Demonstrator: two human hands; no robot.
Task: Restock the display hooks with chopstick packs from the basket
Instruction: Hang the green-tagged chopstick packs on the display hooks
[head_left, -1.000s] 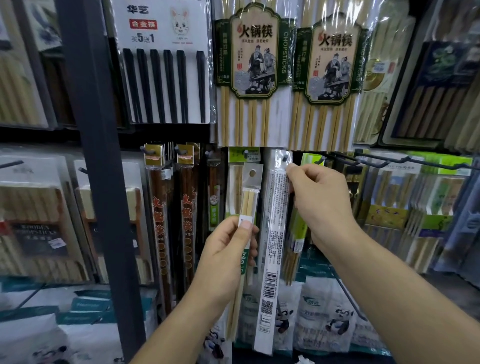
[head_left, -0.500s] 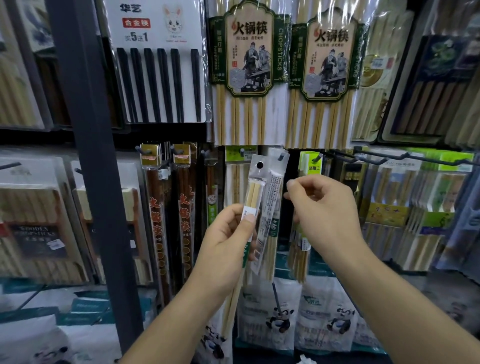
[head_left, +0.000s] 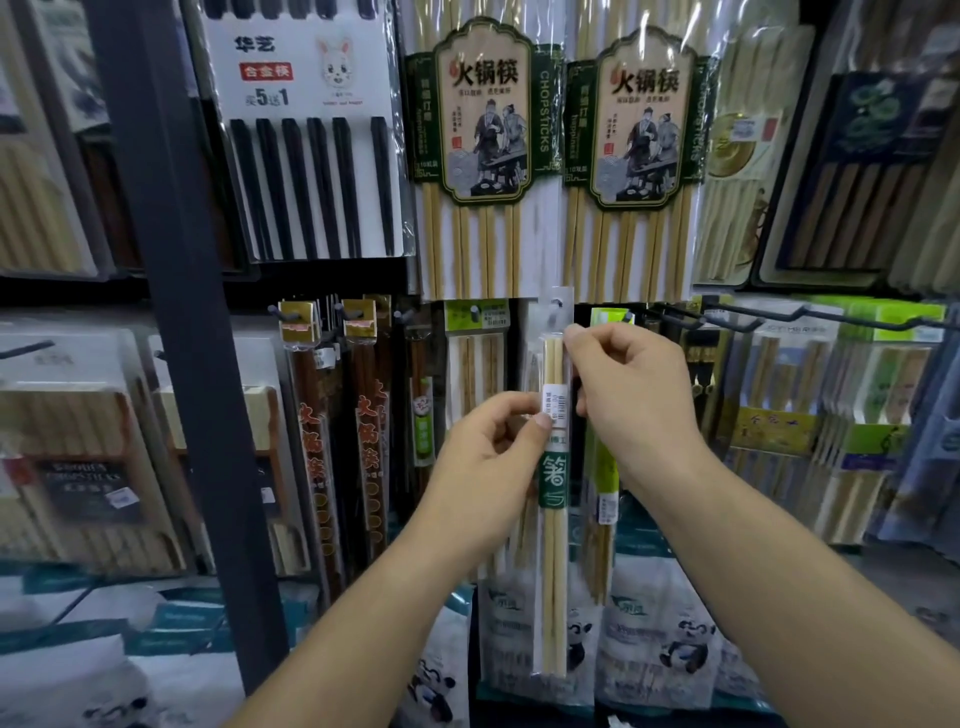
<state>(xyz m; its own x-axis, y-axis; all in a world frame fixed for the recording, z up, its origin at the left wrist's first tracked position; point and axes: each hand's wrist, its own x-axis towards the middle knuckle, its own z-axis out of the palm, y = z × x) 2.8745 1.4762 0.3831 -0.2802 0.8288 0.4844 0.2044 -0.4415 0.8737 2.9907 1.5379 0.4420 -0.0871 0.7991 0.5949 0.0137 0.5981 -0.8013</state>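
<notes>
Head view, looking forward and down at my two bare forearms reaching up toward a shop wall of hanging chopsticks. Nearest to me, my left hand (head_left: 498, 452) is closed in a pinch on the left edge of a slim clear chopstick pack (head_left: 554, 519), thumb pressed just beside its white barcode sticker. My right hand (head_left: 631, 400) sits slightly higher, to the right of the pack, its fingertips (head_left: 574, 332) pinching the pack's upper part just below the hang tab (head_left: 558, 306). That makes the right hand the nearer one to the top of the pack.

The pack hangs upright, its long axis vertical, a pair of pale bamboo sticks inside with a green band across the middle. Its lower end drops well below both hands.

Right at the tab's hole, a dark hook tip (head_left: 560, 301) shows. I cannot tell whether the hole is already over the hook or only touching it. I judge that the coming move is a short push away from me, along the hook, with the tab kept level.

Behind the pack hang more slim packs. Left of it are dark brown chopsticks (head_left: 317, 441). Above it hang two large bamboo sets with green labels (head_left: 480, 109). No basket is in view.
</notes>
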